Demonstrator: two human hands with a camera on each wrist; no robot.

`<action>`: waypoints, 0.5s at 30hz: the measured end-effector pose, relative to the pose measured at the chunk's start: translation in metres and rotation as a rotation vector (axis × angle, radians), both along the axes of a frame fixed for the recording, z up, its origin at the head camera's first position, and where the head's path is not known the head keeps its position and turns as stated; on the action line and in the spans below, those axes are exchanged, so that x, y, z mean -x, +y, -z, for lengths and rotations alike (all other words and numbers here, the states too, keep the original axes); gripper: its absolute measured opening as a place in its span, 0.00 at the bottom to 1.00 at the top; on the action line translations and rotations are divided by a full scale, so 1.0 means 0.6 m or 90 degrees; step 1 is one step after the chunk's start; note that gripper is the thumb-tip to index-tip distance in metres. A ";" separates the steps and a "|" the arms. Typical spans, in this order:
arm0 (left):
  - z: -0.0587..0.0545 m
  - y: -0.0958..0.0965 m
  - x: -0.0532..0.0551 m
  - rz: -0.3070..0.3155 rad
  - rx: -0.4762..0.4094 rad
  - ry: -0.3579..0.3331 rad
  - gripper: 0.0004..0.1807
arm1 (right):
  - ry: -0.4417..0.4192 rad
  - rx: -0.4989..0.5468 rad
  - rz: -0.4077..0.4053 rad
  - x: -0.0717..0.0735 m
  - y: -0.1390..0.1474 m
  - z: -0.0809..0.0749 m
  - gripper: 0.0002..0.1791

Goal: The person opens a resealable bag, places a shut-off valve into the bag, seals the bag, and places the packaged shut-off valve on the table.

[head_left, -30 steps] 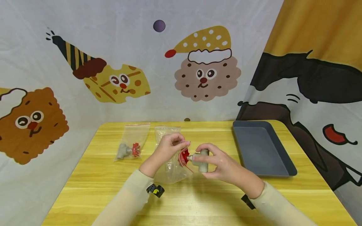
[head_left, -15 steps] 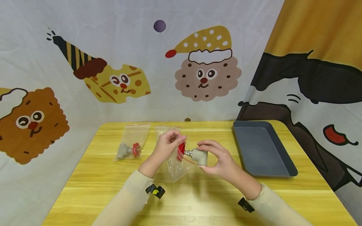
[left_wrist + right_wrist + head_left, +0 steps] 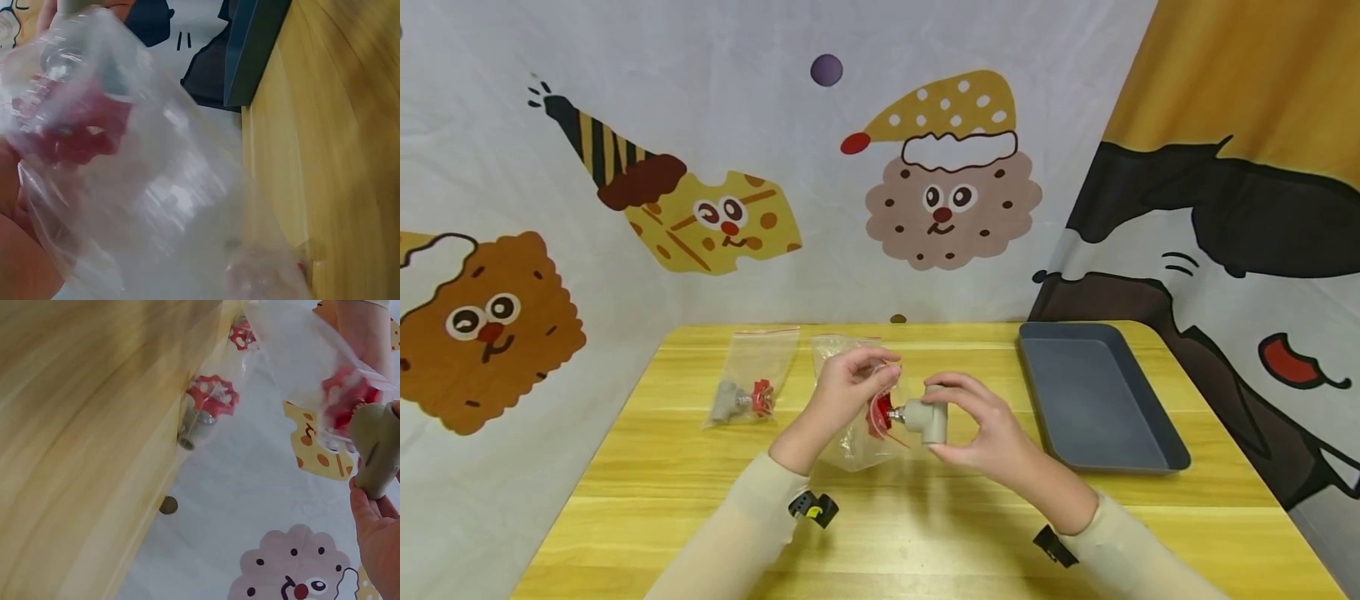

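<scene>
A grey stop valve (image 3: 925,419) with a red handwheel (image 3: 878,418) is held sideways above the table. My right hand (image 3: 988,423) grips its grey body (image 3: 375,447) between thumb and fingers. My left hand (image 3: 848,390) pinches the mouth of a clear zip bag (image 3: 856,450), whose red-edged opening lies around the handwheel. Through the plastic, the left wrist view shows the blurred red wheel (image 3: 81,128) inside the bag's mouth. The body is outside the bag.
A bagged valve (image 3: 741,400) lies at the table's left. Another clear bag (image 3: 827,346) lies behind my left hand; the right wrist view shows a bagged valve (image 3: 206,406) near the table's far edge. A grey tray (image 3: 1097,400) stands at the right.
The valve shifted slightly left and was turned, tilting and coming upright again. My right hand moved a little left with it; my left hand shifted slightly, still pinching the bag.
</scene>
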State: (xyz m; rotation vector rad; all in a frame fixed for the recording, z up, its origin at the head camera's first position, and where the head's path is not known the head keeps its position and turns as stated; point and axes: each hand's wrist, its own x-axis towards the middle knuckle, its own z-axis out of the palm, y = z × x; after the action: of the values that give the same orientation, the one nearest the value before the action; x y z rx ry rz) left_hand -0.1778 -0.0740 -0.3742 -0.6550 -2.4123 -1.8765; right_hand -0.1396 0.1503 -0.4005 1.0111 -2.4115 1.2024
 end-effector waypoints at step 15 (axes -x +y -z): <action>-0.013 0.011 -0.009 -0.095 0.036 0.083 0.04 | 0.170 -0.105 -0.051 0.011 0.003 -0.015 0.26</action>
State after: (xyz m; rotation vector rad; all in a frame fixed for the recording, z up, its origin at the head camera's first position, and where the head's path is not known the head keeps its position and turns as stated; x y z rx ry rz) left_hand -0.1723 -0.0673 -0.3664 -0.5628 -2.3682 -1.6621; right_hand -0.1461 0.1518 -0.3914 1.2409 -2.3055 0.8400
